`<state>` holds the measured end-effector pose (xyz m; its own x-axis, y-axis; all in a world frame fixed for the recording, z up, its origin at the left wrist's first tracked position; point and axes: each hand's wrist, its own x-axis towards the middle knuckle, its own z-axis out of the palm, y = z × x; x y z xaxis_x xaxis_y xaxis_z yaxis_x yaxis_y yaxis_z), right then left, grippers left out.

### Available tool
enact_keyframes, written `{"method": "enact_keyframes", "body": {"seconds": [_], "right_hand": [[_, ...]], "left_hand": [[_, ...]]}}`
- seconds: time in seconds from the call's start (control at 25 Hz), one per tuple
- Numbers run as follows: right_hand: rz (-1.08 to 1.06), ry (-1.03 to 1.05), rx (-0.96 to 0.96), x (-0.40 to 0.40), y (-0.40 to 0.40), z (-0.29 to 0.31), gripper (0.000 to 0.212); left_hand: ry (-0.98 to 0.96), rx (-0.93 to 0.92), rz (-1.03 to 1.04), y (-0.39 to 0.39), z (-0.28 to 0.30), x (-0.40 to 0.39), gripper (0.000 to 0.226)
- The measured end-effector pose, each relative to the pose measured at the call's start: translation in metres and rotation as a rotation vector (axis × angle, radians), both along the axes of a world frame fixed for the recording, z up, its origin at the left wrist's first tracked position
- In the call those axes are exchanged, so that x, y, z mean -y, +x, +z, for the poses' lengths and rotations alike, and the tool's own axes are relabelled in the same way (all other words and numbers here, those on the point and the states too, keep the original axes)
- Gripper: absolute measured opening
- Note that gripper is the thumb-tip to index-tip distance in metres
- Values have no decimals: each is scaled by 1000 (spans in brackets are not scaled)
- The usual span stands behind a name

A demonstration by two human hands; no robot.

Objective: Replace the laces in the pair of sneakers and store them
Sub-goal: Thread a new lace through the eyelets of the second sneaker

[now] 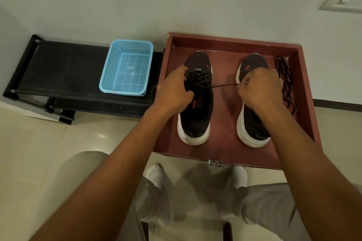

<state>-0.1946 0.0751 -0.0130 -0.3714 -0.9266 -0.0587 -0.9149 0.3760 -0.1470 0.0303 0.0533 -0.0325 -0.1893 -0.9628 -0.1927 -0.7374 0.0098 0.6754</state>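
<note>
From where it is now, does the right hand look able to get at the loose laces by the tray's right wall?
Probably yes. The right hand is beside the loose laces, with nothing between them. But its grip is on the taut lace from the left sneaker, which it would have to drop first.

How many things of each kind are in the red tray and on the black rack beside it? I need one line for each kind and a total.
Sneakers: 2, left sneaker and right sneaker, both in the red tray
Loose laces: 1 pile in the tray; the count of laces in it cannot be told
Blue baskets: 1 on the black rack
Total: 4
</note>
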Motion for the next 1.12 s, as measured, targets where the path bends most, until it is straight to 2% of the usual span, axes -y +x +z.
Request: {"method": "enact_keyframes", "body": {"seconds": [0.12, 0.24, 0.44, 0.64, 0.76, 1.0, 1.12], "right_hand": [[63, -29, 67, 0, 8, 5, 25], [291, -52, 187, 1, 27, 3, 25], [298, -122, 433, -3, 38, -10, 11], [189, -77, 344, -5, 23, -3, 14], [196, -34, 344, -5, 20, -1, 15], [246, -8, 502, -4, 9, 25, 11], [222, -24, 629, -5, 5, 40, 11]], "left_hand": [[64, -8, -41, 5, 8, 4, 62], [150, -67, -84, 17, 18, 12, 36], [-32, -25, 9, 17, 13, 13, 6], [-48, 21, 84, 16, 9, 15, 9], [-17, 39, 53, 16, 9, 14, 9], [-15, 39, 28, 20, 12, 15, 7], [-28, 65, 8, 18, 16, 16, 16]]}}
